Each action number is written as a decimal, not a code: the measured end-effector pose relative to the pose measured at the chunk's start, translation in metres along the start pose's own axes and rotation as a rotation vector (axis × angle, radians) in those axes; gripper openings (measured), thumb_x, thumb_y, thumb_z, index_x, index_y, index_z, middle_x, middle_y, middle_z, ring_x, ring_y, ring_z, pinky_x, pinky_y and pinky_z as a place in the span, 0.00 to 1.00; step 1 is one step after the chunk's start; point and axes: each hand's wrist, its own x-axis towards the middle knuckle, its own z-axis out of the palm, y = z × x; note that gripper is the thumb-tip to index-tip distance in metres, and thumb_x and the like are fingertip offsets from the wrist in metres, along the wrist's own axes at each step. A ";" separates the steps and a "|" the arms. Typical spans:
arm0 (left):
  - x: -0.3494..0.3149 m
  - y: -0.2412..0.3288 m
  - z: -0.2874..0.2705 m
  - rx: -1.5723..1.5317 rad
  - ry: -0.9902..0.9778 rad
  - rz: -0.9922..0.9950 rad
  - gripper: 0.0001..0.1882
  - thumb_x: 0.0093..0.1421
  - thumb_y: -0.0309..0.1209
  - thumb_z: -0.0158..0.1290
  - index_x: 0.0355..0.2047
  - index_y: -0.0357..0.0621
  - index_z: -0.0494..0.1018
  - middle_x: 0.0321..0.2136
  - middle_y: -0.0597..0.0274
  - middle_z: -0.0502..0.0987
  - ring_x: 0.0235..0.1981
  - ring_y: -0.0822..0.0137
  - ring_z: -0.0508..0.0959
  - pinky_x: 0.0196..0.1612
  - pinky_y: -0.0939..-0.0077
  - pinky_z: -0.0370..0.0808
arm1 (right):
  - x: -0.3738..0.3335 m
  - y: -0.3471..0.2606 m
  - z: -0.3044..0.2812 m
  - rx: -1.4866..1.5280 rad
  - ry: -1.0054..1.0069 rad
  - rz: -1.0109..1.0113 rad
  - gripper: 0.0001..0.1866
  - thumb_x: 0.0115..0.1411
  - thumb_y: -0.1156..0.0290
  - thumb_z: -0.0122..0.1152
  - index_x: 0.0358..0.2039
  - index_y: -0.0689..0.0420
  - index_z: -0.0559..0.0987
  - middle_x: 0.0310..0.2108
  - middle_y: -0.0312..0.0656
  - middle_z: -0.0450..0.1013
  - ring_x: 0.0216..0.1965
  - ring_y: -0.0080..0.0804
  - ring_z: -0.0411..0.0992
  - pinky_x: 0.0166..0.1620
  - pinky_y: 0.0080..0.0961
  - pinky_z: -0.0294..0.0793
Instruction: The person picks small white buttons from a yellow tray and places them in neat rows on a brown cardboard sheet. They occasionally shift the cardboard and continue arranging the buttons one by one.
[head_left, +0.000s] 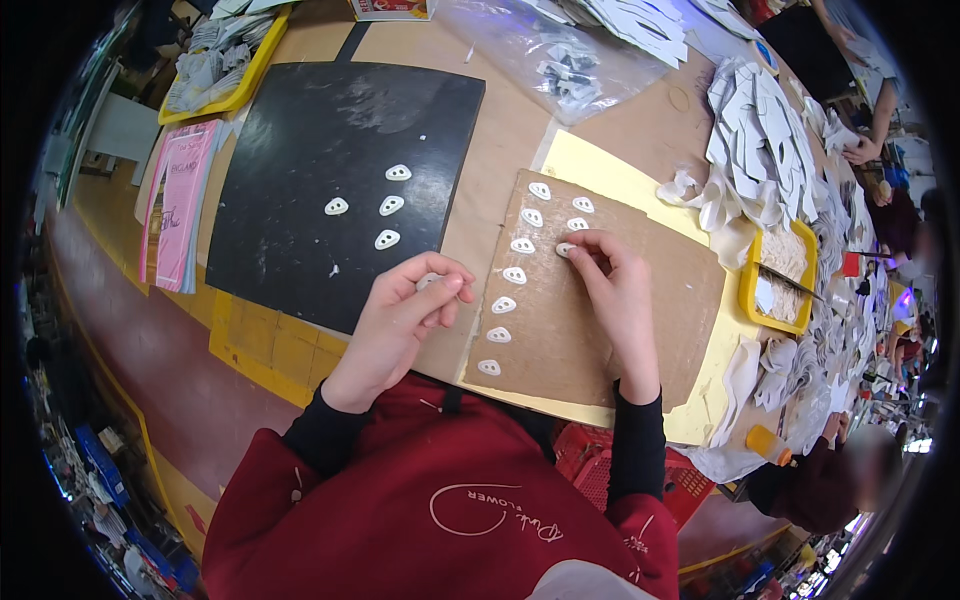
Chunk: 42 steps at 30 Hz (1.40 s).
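Small white rounded-triangular pieces with two dark holes lie about. Several, such as one white piece, form a column on the brown cardboard sheet, and two more start a second column. My right hand pinches another white two-holed piece at the cardboard, just below that second column. Curled at the near right corner of the black board, my left hand has a white two-holed piece between thumb and fingers. A few such pieces, one of them a white piece, rest on the board.
Pink booklet and yellow tray of white scraps stand left. Rightward are yellow paper, piled white cut pieces and a yellow basket with scissors across it. A clear plastic bag lies behind. Other people work at right.
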 end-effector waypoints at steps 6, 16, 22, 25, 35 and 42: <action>-0.001 0.001 -0.003 0.019 0.031 -0.021 0.06 0.70 0.29 0.49 0.35 0.43 0.72 0.29 0.70 0.74 0.23 0.84 0.64 0.27 0.89 0.58 | -0.001 0.005 0.008 -0.097 0.116 -0.102 0.07 0.60 0.76 0.66 0.38 0.62 0.83 0.31 0.40 0.79 0.31 0.25 0.74 0.38 0.22 0.74; 0.003 -0.020 0.011 0.917 -0.061 0.111 0.10 0.64 0.33 0.59 0.34 0.39 0.74 0.21 0.62 0.77 0.19 0.71 0.75 0.26 0.76 0.71 | -0.020 -0.013 0.014 -0.190 0.128 -0.223 0.05 0.54 0.78 0.67 0.33 0.60 0.81 0.33 0.44 0.71 0.37 0.43 0.72 0.42 0.36 0.71; 0.006 -0.040 0.020 1.152 0.050 0.223 0.11 0.63 0.35 0.59 0.39 0.41 0.74 0.18 0.53 0.75 0.20 0.54 0.79 0.26 0.65 0.74 | -0.052 -0.013 0.035 -0.165 -0.030 -0.255 0.09 0.52 0.77 0.69 0.36 0.60 0.82 0.33 0.43 0.72 0.38 0.43 0.72 0.41 0.35 0.72; 0.009 -0.040 0.022 1.218 0.083 0.224 0.11 0.62 0.35 0.59 0.40 0.43 0.74 0.16 0.54 0.73 0.20 0.52 0.79 0.26 0.61 0.73 | -0.055 -0.015 0.042 -0.193 -0.010 -0.246 0.09 0.53 0.78 0.69 0.36 0.61 0.83 0.32 0.44 0.73 0.37 0.41 0.73 0.41 0.33 0.72; 0.011 -0.053 0.019 1.185 0.133 0.352 0.11 0.62 0.34 0.60 0.40 0.43 0.75 0.18 0.52 0.75 0.21 0.51 0.79 0.26 0.60 0.73 | -0.054 -0.018 0.051 -0.282 -0.007 -0.222 0.05 0.52 0.78 0.68 0.30 0.60 0.81 0.30 0.43 0.71 0.35 0.41 0.71 0.41 0.35 0.70; 0.010 -0.047 0.021 1.210 0.120 0.342 0.10 0.62 0.34 0.59 0.40 0.43 0.76 0.19 0.52 0.77 0.23 0.51 0.80 0.27 0.61 0.74 | -0.058 -0.015 0.051 -0.139 0.030 -0.182 0.07 0.53 0.77 0.68 0.34 0.58 0.81 0.31 0.41 0.71 0.37 0.41 0.71 0.43 0.34 0.69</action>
